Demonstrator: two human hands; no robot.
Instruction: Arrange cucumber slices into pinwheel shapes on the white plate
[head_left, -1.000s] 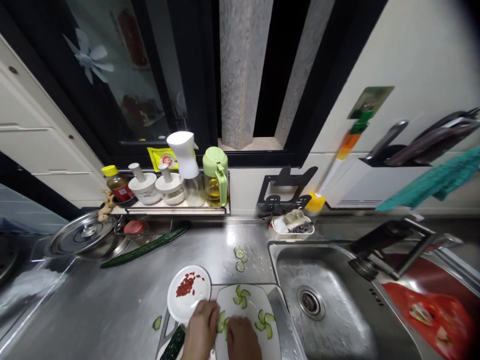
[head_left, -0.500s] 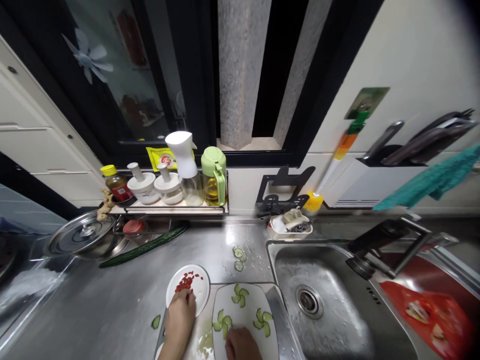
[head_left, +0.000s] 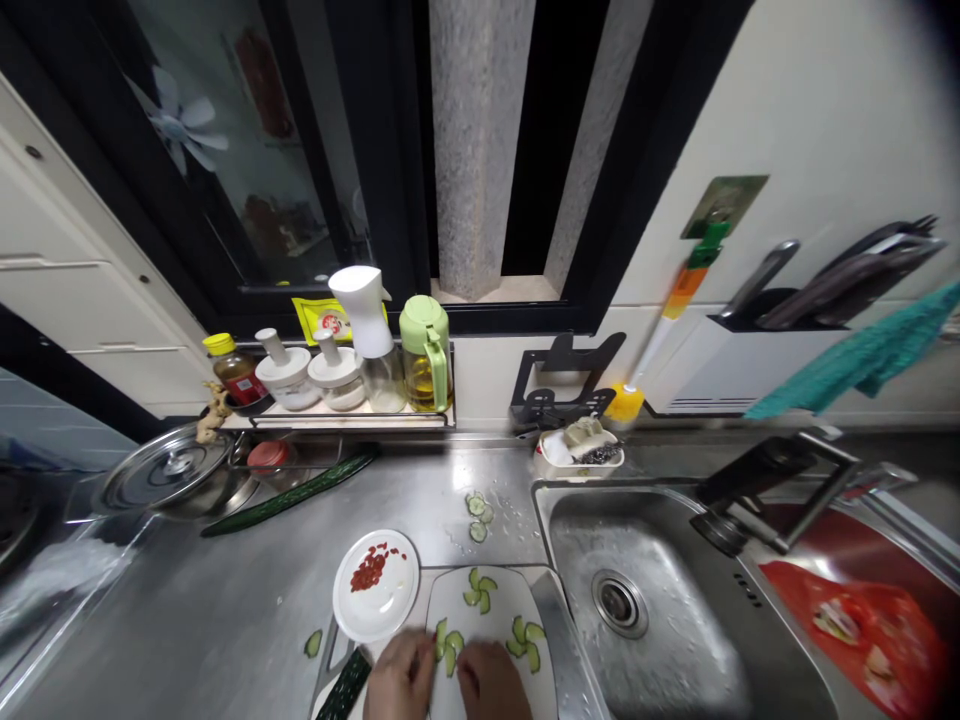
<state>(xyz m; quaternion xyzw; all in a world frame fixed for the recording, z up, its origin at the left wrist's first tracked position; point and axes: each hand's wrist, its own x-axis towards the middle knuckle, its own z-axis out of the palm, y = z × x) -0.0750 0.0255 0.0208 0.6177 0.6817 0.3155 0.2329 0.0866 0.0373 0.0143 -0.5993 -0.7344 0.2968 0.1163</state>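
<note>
My left hand [head_left: 401, 676], fingers pinched, is at the left edge of a white rectangular plate [head_left: 501, 590]. A small red speck, looking like a goji berry [head_left: 435, 636], shows at its fingertips, beside a flower of cucumber slices [head_left: 448, 648]. My right hand [head_left: 491, 682] is curled closed over the same plate, close to that flower; anything in its fingers is hidden. Two more cucumber flowers lie at the plate's top and right. A round white plate [head_left: 394, 612] with red goji berries [head_left: 367, 573] stands behind my left hand. A cut cucumber piece [head_left: 346, 686] lies left of it.
To the right is a steel sink [head_left: 652, 520] with a faucet [head_left: 780, 490]. Loose cucumber slices [head_left: 478, 516] lie on the wet counter behind. A long cucumber [head_left: 292, 494] lies before the seasoning rack [head_left: 352, 422]; a lidded pot [head_left: 169, 470] stands far left.
My left hand has moved right and nearer me, from the goji berries to the rectangular plate, uncovering the cut cucumber piece. My right hand stays over the plate.
</note>
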